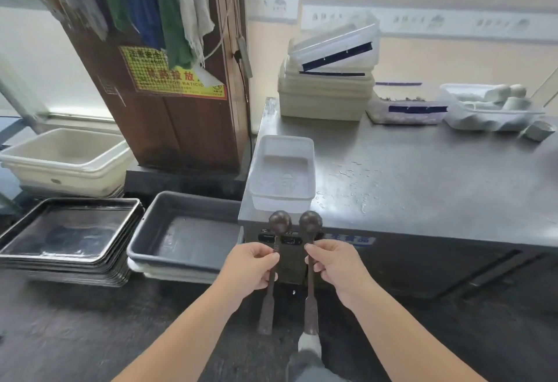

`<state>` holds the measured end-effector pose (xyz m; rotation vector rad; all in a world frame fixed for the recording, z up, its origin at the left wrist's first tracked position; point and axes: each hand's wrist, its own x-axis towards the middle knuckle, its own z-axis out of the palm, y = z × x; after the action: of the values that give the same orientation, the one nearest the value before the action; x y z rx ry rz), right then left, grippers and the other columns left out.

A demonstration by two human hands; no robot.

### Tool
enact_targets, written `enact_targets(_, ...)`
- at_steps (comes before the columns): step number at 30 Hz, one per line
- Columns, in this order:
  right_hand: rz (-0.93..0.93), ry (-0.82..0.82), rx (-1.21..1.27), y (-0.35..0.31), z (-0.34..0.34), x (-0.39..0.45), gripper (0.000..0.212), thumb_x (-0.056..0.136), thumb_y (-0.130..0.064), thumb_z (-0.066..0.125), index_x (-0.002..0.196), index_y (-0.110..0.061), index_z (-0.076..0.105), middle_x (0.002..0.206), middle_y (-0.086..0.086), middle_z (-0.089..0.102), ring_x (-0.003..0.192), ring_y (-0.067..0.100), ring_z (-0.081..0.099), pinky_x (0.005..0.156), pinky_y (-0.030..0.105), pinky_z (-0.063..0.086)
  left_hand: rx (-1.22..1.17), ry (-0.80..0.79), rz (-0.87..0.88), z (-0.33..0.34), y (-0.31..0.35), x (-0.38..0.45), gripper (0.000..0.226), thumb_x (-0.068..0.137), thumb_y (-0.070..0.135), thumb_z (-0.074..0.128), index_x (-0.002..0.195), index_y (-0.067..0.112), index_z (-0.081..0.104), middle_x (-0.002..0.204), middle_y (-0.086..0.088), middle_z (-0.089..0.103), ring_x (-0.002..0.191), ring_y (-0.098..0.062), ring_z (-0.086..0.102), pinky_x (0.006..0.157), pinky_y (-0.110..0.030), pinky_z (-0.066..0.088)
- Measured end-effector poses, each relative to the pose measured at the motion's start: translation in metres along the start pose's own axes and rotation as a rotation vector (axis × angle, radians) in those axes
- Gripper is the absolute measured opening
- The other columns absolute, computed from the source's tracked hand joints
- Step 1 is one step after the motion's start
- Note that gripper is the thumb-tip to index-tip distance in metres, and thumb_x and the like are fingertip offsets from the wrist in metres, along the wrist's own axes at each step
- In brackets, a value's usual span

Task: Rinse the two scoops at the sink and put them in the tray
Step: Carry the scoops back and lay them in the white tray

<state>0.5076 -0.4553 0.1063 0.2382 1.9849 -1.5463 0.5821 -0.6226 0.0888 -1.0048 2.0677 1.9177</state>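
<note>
Clear rectangular plastic tray on steel counter, nothing visible inside. Left hand & right hand each pinch a dark brown metal scoop, left scoop & right scoop, held side by side just below tray: round bowls up, flat handles pointing down, long axes near vertical

Beyond the left hand, a steel counter carries a clear tray at its near corner; farther off stand stacked white containers and water droplets.
</note>
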Motion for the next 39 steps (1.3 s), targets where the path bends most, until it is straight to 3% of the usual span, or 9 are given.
enact_targets(3, -0.005, -0.027, 0.024, -0.026, -0.001, 0.047, 0.011, 0.091, -0.020, 0.068, 0.093, -0.011, 0.074, 0.077, 0.007, 0.071, 0.063, 0.013, 0.052, 0.058, 0.021, 0.044, 0.042, 0.042, 0.008, 0.001, 0.030, 0.042, 0.009, 0.088, 0.026, 0.068, 0.088, 0.018, 0.072, 0.074, -0.005, 0.071, 0.058, -0.013, 0.060, 0.047, -0.019, 0.046)
enact_targets(6, -0.010, -0.029, 0.041, -0.053, -0.004, 0.105, 0.011, 0.091, -0.018, 0.067, 0.092, -0.010, 0.074, 0.074, 0.007, 0.069, 0.060, 0.012, 0.053, 0.055, 0.022, 0.046, 0.082, 0.077, 0.039, 0.006, 0.062, 0.091, 0.005, 0.088, 0.026, 0.069, 0.088, 0.022, 0.072, 0.081, -0.002, 0.074, 0.072, -0.020, 0.068, 0.063, -0.025, 0.058)
enact_targets(10, -0.008, 0.012, 0.036, -0.092, -0.006, 0.176, 0.011, 0.093, -0.016, 0.065, 0.093, -0.011, 0.074, 0.081, 0.009, 0.073, 0.070, 0.017, 0.059, 0.077, 0.032, 0.055, 0.091, 0.116, 0.053, 0.012, 0.100, 0.153, 0.004, 0.089, 0.023, 0.068, 0.085, 0.022, 0.068, 0.083, 0.000, 0.073, 0.075, -0.015, 0.069, 0.071, -0.026, 0.059)
enact_targets(18, 0.021, -0.003, 0.046, -0.147, 0.000, 0.288, 0.021, 0.096, -0.002, 0.051, 0.087, -0.009, 0.068, 0.075, 0.008, 0.061, 0.063, 0.014, 0.053, 0.065, 0.025, 0.045, 0.113, 0.112, -0.025, 0.015, 0.147, 0.257, 0.007, 0.093, 0.013, 0.061, 0.094, 0.016, 0.068, 0.090, -0.001, 0.074, 0.084, -0.016, 0.071, 0.073, -0.027, 0.057)
enact_targets(23, 0.058, 0.032, 0.023, -0.143, 0.032, 0.335, 0.030, 0.090, -0.003, 0.052, 0.069, -0.015, 0.069, 0.069, 0.005, 0.065, 0.067, 0.021, 0.057, 0.070, 0.034, 0.049, 0.108, 0.094, -0.065, 0.013, 0.150, 0.306, 0.016, 0.093, 0.006, 0.057, 0.086, 0.016, 0.067, 0.090, -0.007, 0.075, 0.084, -0.020, 0.072, 0.066, -0.027, 0.058)
enact_targets(27, 0.101, 0.063, -0.161, -0.123, 0.059, 0.361, 0.019, 0.084, -0.014, 0.056, 0.075, -0.015, 0.074, 0.079, 0.006, 0.074, 0.077, 0.026, 0.069, 0.073, 0.036, 0.058, 0.213, 0.031, -0.137, 0.015, 0.128, 0.348, 0.018, 0.086, 0.006, 0.054, 0.082, 0.014, 0.069, 0.085, -0.011, 0.075, 0.081, -0.026, 0.073, 0.076, -0.041, 0.062)
enact_targets(29, 0.112, 0.077, -0.300, -0.113, 0.065, 0.368, 0.022, 0.086, -0.017, 0.052, 0.085, -0.014, 0.073, 0.086, 0.008, 0.074, 0.081, 0.026, 0.068, 0.065, 0.031, 0.055, 0.307, 0.011, -0.158, 0.016, 0.110, 0.368, 0.018, 0.078, 0.009, 0.050, 0.080, 0.015, 0.068, 0.084, -0.012, 0.074, 0.082, -0.030, 0.072, 0.077, -0.046, 0.061)
enact_targets(32, 0.146, 0.148, -0.430, -0.100, 0.071, 0.375, 0.022, 0.088, -0.012, 0.045, 0.086, -0.013, 0.067, 0.089, 0.009, 0.069, 0.078, 0.026, 0.064, 0.057, 0.029, 0.048, 0.467, -0.025, -0.160, 0.021, 0.106, 0.373, 0.014, 0.080, 0.009, 0.049, 0.084, 0.013, 0.062, 0.088, -0.010, 0.069, 0.085, -0.029, 0.067, 0.074, -0.037, 0.057)
enact_targets(39, 0.142, 0.251, -0.532, -0.084, 0.082, 0.380, 0.018, 0.090, -0.011, 0.045, 0.087, -0.014, 0.062, 0.084, 0.003, 0.064, 0.076, 0.022, 0.059, 0.064, 0.033, 0.050, 0.584, -0.017, -0.116, 0.024, 0.097, 0.379, 0.009, 0.084, 0.010, 0.048, 0.082, 0.013, 0.056, 0.082, -0.006, 0.060, 0.068, -0.020, 0.053, 0.052, -0.027, 0.038)
